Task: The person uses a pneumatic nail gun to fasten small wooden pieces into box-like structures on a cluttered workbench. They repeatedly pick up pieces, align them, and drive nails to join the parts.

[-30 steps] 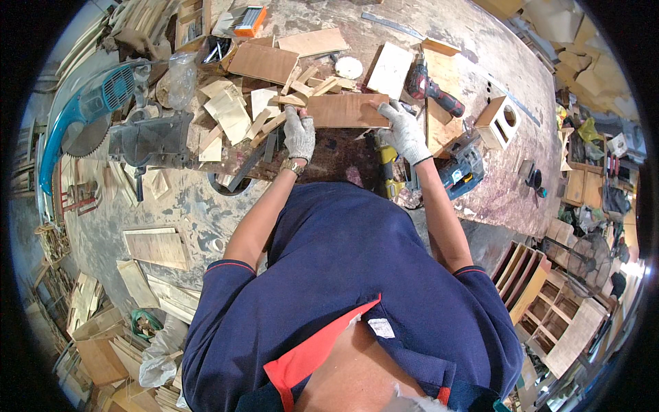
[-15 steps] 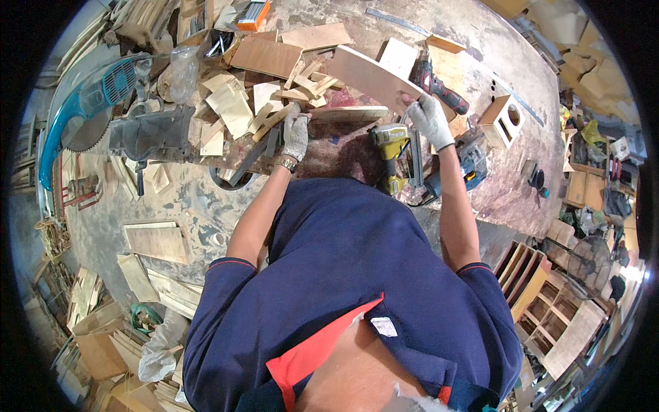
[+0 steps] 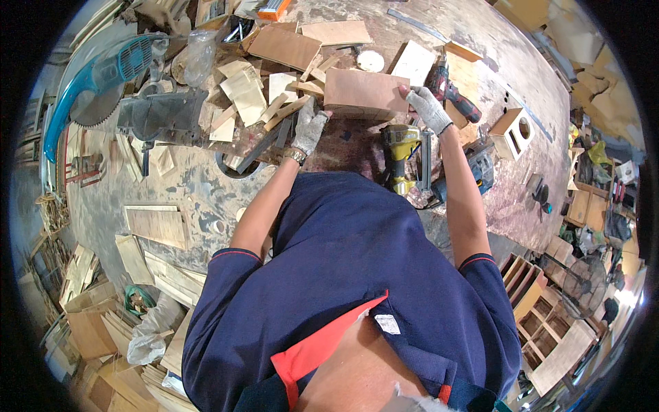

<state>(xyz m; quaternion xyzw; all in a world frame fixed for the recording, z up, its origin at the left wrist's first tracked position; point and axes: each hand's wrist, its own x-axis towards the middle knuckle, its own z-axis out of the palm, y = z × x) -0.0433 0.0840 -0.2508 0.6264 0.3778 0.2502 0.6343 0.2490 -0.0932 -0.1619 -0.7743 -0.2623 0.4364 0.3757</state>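
Blue saw (image 3: 103, 86) serves as landmark. Clear plastic bag (image 3: 200, 58) sits just right of saw. Orange box (image 3: 273, 9) lies right of and beyond it; metal rule (image 3: 417, 25), well right. White plastic sack (image 3: 147, 343) lies well below saw; fan (image 3: 582, 280), far right.

Matt wood, coarse knit.
From afar I see a smooth reddish-brown rectangular wooden board (image 3: 366, 89), grey-white knitted-cloth gloves (image 3: 310, 130), a teal plastic saw housing (image 3: 136, 58), its grey toothed metal blade (image 3: 97, 106), and a blotchy brown workbench top (image 3: 511, 199).
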